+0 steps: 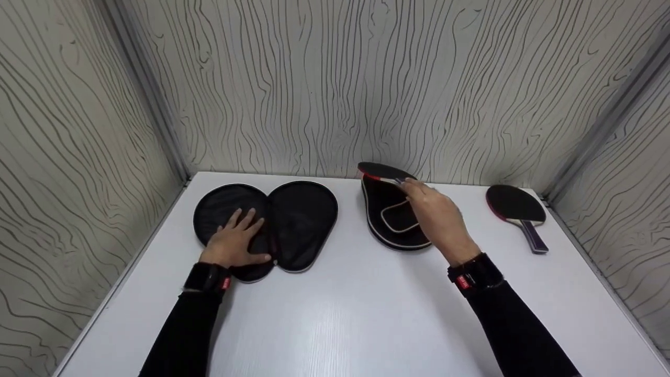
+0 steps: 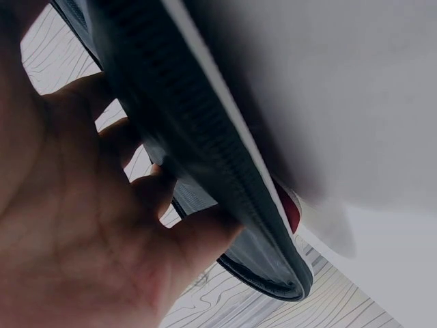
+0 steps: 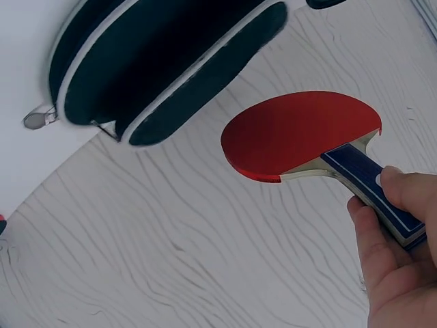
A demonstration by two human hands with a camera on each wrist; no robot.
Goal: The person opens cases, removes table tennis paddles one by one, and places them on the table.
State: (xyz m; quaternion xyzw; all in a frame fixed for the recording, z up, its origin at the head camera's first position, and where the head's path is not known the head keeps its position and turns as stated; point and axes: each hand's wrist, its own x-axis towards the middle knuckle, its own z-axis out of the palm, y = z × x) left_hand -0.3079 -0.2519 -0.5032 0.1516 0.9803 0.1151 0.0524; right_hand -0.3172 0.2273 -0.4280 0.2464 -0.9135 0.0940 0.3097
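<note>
Gripping a paddle (image 3: 300, 137) by its blue handle, my right hand (image 1: 437, 217) holds it tilted over the far edge of the pocketed case (image 1: 379, 201). Thumb on one face of the handle, fingers on the other, so narrow grip. Head view shows the paddle's black side; right wrist view shows the red side, with a gap between blade and case.

Pocketed case: black, rounded, pale piping, lying pocket side up on the white desk (image 1: 324, 324), partly hidden by my right hand.

Left of the pocketed case, apart from it: unfolded case (image 1: 303, 222), two black halves side by side, joined at a fold. My left hand (image 1: 234, 246) lies on the half farther from the pocketed case, fingers spread wide, thumb out toward the fold. Holding nothing; how hard it presses, I cannot tell.

Right of the pocketed case, well apart: second paddle (image 1: 515, 203), flat, black face up, red edge, purple handle toward the near side.

Behind the pocketed case: pale wall (image 1: 314, 84), dark wavy lines. Both wrists carry dark bands with red tags.
</note>
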